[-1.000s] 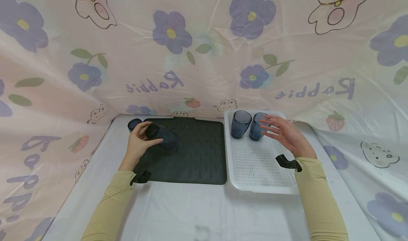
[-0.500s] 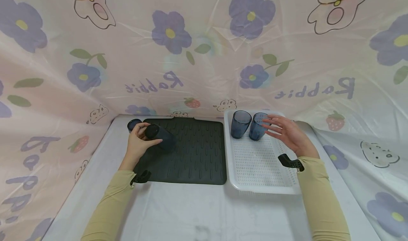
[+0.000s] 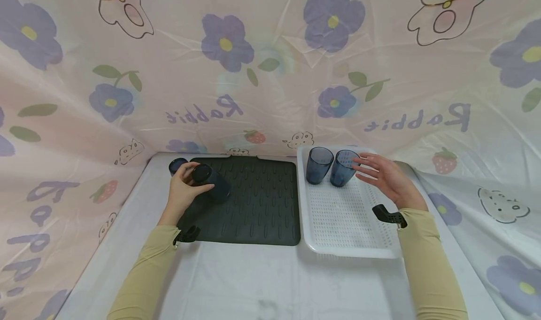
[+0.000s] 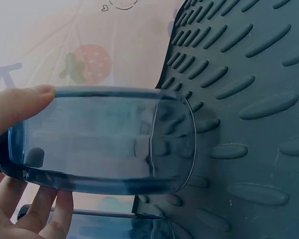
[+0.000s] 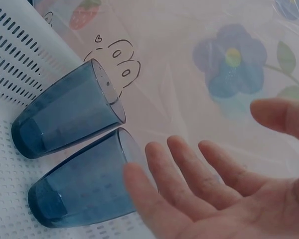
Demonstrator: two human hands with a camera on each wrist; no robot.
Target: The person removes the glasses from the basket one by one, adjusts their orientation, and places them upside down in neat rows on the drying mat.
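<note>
My left hand (image 3: 186, 188) grips a blue drinking glass (image 3: 217, 186) near its thick base, thumb on one side and fingers on the other. The glass is upside down, its rim at the black ridged mat (image 3: 262, 202) in the left wrist view. A second blue glass (image 3: 177, 164) stands just behind my left fingers, partly hidden. Over the right side of a white perforated tray (image 3: 351, 254), my right hand (image 3: 390, 181) has its fingers spread and holds nothing. Nearest to its fingertips is an upright blue glass (image 5: 84, 184); another upright glass (image 5: 67, 112) stands beside it.
The mat and tray lie side by side on a white-covered table (image 3: 253, 282). A printed curtain (image 3: 270, 75) with flowers and rabbits rises behind them and along both sides.
The glass in my left hand has swung from a slant to a more upright, base-up position. My right hand has drifted a little rightward, away from the tray's glasses.
</note>
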